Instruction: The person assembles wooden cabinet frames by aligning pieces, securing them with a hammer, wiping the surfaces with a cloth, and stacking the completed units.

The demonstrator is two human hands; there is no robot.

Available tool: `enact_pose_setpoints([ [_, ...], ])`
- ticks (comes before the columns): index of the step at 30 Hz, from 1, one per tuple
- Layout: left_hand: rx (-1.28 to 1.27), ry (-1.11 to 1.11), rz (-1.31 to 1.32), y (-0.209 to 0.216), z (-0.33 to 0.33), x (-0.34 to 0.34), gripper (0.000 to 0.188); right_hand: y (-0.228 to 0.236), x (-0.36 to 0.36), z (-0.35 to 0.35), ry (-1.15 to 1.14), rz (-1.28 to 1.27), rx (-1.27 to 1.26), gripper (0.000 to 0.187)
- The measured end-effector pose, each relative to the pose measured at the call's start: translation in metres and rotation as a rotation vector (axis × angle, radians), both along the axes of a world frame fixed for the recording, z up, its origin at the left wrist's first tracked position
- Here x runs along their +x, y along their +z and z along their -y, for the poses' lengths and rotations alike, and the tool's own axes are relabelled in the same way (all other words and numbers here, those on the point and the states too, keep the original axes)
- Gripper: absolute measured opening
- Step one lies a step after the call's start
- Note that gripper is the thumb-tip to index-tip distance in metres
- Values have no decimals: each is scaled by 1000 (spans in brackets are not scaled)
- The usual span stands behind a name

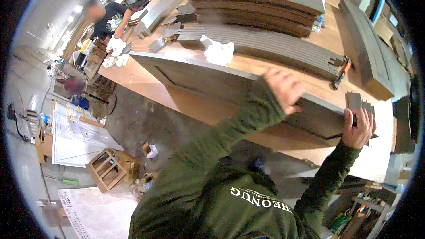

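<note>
A long dark grey-brown panel [208, 77] with a recessed face stands tilted on its long edge along the near side of the wooden table. Over its top edge lies my left hand [283, 89], slightly blurred, fingers on the far side and thumb toward me. My right hand [359, 127] is closed around the panel's right end, its fingertips pointing up. Just beyond that hand are short grey pieces [353, 101]. A hammer [341, 75] with an orange-and-black handle lies past the panel, between my hands.
Behind the panel are a crumpled white cloth [218, 51], a row of grey slats [261, 44] and stacked boards [256, 15]. A long grey beam [367, 53] lies at right. A person [108, 20] works at far left. A wooden frame [106, 170] sits on the floor.
</note>
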State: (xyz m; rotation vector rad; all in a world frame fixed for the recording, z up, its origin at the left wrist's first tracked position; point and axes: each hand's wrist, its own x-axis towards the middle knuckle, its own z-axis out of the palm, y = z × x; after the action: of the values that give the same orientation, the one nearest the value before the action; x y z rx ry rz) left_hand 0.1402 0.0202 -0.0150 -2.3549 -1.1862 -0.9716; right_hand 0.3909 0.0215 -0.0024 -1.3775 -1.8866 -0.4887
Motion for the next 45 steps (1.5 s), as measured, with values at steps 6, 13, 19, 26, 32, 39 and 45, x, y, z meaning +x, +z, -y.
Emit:
enact_pose_setpoints([
  [6, -88, 360, -149, 11, 19, -184, 55, 11, 25, 7, 22, 63, -184, 44],
  [13, -339, 698, -266, 21, 57, -408, 57, 33, -149, -2, 200, 284, -676, 61],
  [19, -93, 441, -152, 9, 39, -424, 64, 51, -249, -6, 119, 480, -841, 54],
  [26, -137, 189, -109, 34, 39, -398, 58, 33, -180, -8, 287, 76, -792, 43],
  [32, 176, 337, -48, -9, 33, -387, 65, 21, -214, -7, 32, 322, -690, 45],
  [39, 111, 277, 22, 10, 40, -392, 57, 5, -175, -18, 92, 370, -650, 60],
  [45, -11, 425, 8, -4, 50, -373, 57, 4, -185, -8, 183, 131, -764, 39],
])
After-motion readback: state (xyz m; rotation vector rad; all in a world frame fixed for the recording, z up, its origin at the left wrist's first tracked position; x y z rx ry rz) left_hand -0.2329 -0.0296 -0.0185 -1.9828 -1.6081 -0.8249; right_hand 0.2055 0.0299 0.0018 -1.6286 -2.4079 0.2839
